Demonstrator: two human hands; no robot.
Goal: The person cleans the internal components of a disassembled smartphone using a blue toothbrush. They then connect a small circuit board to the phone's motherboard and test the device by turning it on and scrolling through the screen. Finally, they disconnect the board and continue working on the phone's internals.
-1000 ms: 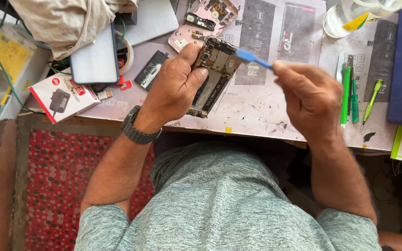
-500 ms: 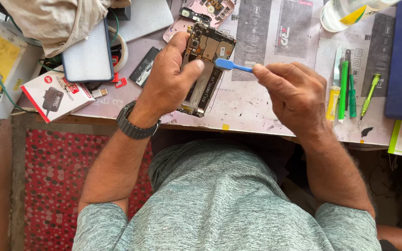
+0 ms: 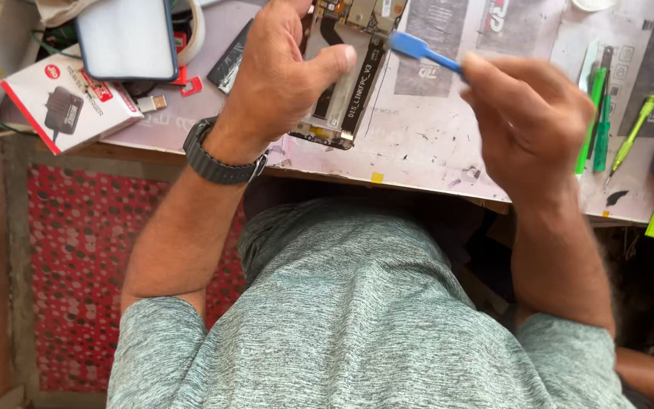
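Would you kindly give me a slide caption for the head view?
Left hand steadies an opened phone on the table while the right hand holds a blue pry tool.

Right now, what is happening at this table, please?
A person is working on an opened phone whose inner parts are exposed. The left hand grips it on the paper-covered table, thumb across its inside. The right hand holds a blue plastic pry tool, its flat tip beside the phone's upper edge. Green screwdrivers lie to the right, and a charger box to the left.
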